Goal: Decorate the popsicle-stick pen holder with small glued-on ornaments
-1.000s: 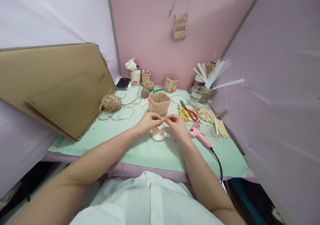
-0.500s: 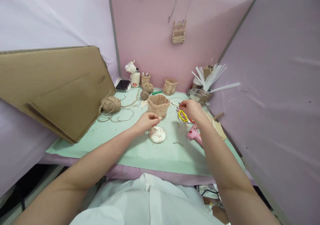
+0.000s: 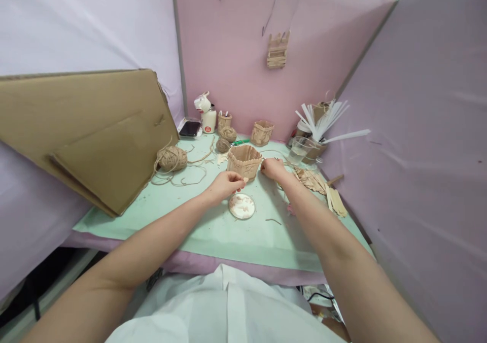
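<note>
My left hand (image 3: 225,184) hovers above a round white dish (image 3: 241,206), fingers pinched on a small pale piece at its tips. My right hand (image 3: 273,168) rests fingers-down on the green mat (image 3: 198,216) just right of a box made of wooden craft sticks (image 3: 244,161); its fingers are curled, and whatever lies under them is hidden. The scissors and the glue gun are mostly covered by my right forearm.
A ball of jute twine (image 3: 171,158) with loose strands lies left of the box. Cardboard sheets (image 3: 87,130) lean at the left. Loose craft sticks (image 3: 319,183), a clear plastic cup (image 3: 300,149), small baskets (image 3: 262,132) and a phone (image 3: 189,128) stand at the back and right.
My right hand left my left hand, reached right to the yellow-handled scissors, then came back left beside the stick box. My left hand stayed over the dish.
</note>
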The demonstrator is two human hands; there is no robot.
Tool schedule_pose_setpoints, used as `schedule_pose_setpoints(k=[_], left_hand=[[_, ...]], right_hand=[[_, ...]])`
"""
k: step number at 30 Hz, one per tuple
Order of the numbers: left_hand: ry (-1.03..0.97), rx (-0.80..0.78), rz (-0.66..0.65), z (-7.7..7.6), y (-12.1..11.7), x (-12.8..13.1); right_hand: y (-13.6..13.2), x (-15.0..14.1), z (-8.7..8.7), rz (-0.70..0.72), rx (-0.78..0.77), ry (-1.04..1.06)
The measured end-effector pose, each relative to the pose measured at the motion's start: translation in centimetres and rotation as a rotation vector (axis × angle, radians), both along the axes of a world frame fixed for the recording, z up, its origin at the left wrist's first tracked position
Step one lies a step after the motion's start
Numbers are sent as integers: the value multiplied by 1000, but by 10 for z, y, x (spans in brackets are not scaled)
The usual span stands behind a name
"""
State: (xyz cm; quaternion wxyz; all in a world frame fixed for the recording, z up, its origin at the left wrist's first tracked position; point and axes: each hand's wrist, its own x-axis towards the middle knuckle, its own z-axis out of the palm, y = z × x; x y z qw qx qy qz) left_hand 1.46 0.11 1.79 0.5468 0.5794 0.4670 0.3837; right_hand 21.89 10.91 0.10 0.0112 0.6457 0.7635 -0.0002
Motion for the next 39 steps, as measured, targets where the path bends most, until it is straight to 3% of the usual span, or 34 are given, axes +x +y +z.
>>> schedule_pose_setpoints(k=[5,10,15,17,20,23,29,39], left_hand=[[6,10,-10,0,1,0],[8,10,1,0,1,-1],[6,16,3,-1,1,-1],[8,29,2,-1,1,-1],[53,67,29,-3,2,0],[131,166,76,-8,4,0],[250,316,113,-17,7,0],[244,224,96,-8,3,2]], right_hand=[[-2,1,0,-27,22,27],[-12,8,15,-46,92,123],[-42,13,34,-65,211,254],[-63,9,36,-49,287,443],[-95,-6,29,31,365,814],[-117,-27,18,90,357,997],[-125,-49,8,110,430,1042],[-127,-52,-2,48,339,1260]])
